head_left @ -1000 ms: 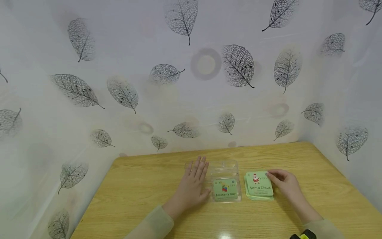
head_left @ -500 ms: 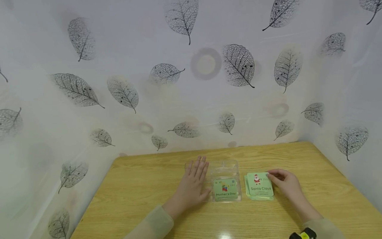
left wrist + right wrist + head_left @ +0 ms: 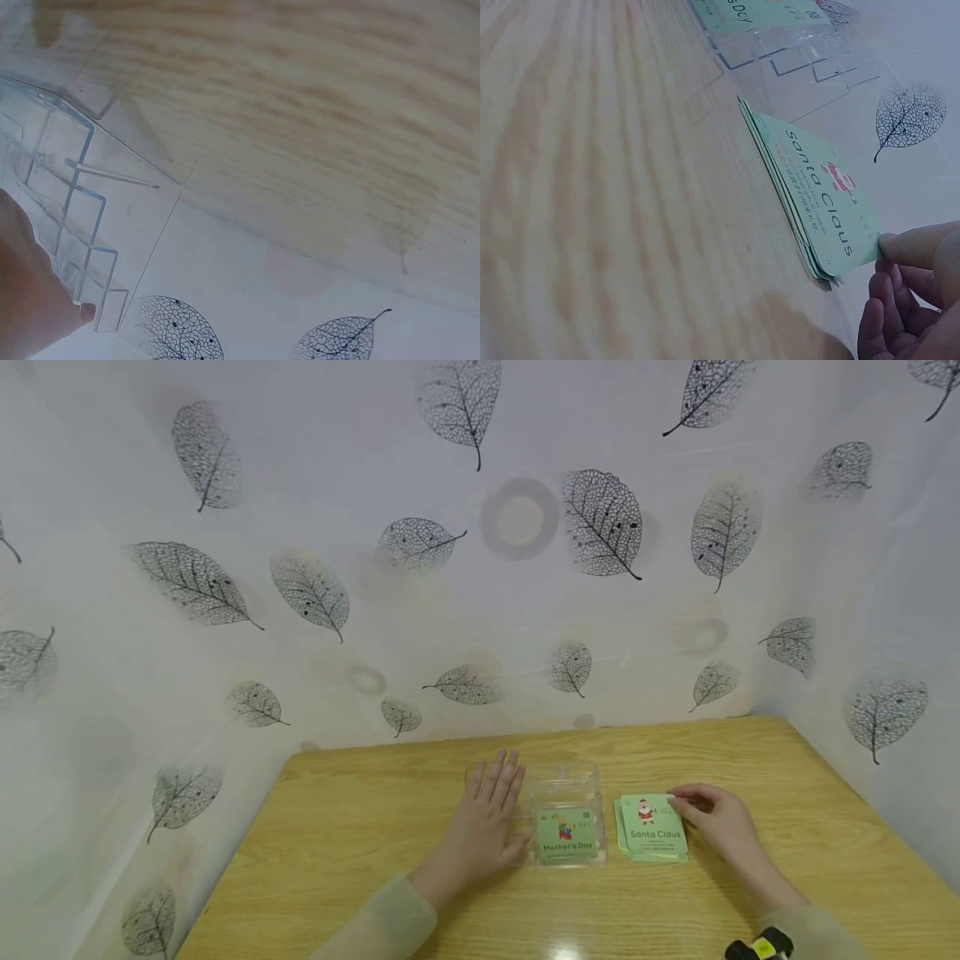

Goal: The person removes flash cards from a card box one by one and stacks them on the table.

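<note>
A clear tiered plastic holder [image 3: 567, 774] stands mid-table, bearing a green "Mother's Day" card [image 3: 567, 850] at its front. My left hand [image 3: 483, 831] rests with straight fingers along the holder's left side; its thumb points toward the card. To the right of the holder lies a small stack of green cards, topped by a "Santa Claus" card [image 3: 651, 843]. Thumb and forefinger of my right hand [image 3: 723, 831] pinch that top card at its upper right corner. In the right wrist view, the other fingers of this hand curl below the thumb.
The wood-grain table [image 3: 360, 827] reaches back to a pale curtain [image 3: 337, 485] printed with dark leaves, which also hangs on both sides. A black and yellow band [image 3: 761, 946] shows by the right sleeve.
The "Santa Claus" card has shifted slightly right and toward me on its stack, baring more of the cards at its left edge. My left hand and the holder stay put.
</note>
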`<state>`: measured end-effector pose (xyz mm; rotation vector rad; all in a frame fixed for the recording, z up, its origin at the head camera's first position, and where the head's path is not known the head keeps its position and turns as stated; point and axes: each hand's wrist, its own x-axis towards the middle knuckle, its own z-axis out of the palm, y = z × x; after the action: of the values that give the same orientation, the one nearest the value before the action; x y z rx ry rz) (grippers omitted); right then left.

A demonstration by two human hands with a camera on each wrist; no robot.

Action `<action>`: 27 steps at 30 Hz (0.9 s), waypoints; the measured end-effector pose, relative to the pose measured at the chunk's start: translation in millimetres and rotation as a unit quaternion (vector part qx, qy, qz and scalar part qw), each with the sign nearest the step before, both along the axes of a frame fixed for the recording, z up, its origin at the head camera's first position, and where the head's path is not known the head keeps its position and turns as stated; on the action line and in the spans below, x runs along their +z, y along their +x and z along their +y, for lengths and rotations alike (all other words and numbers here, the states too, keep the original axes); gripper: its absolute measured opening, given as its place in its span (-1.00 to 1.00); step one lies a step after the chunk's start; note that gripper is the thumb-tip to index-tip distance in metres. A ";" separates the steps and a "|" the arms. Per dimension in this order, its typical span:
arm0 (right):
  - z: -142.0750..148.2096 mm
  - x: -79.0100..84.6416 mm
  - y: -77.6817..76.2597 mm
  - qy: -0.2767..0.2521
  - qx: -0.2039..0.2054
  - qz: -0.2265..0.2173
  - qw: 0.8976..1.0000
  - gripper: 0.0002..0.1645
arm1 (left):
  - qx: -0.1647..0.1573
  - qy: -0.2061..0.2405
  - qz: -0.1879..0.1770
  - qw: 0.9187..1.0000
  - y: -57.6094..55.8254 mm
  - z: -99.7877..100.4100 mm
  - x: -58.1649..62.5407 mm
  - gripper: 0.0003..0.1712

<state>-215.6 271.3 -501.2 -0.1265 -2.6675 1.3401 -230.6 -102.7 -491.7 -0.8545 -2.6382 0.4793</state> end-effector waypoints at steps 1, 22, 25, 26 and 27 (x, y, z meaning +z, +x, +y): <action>0.2 -0.5 -0.4 0.001 0.000 -0.002 1.000 -0.66 | 0.001 0.001 -0.003 1.000 -0.1 0.1 0.1 0.12; -0.8 -1.9 -4.0 0.005 -0.001 -0.002 1.000 -0.66 | 0.006 -0.012 -0.007 1.000 -0.5 1.0 -0.1 0.11; -1.2 -1.9 -4.8 0.002 -0.001 0.001 1.000 -0.66 | 0.005 -0.012 -0.003 1.000 -0.3 0.9 0.4 0.12; -1.3 -2.0 -5.1 0.000 -0.001 0.001 1.000 -0.66 | 0.005 -0.013 -0.002 1.000 -0.3 0.9 0.5 0.12; -1.3 -2.1 -5.5 0.001 0.000 0.002 1.000 -0.66 | 0.005 -0.013 -0.002 1.000 -0.4 1.0 0.6 0.12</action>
<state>-221.2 269.9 -503.3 -0.1248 -2.6655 1.3367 -231.0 -101.7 -491.1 -0.8516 -2.6467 0.5165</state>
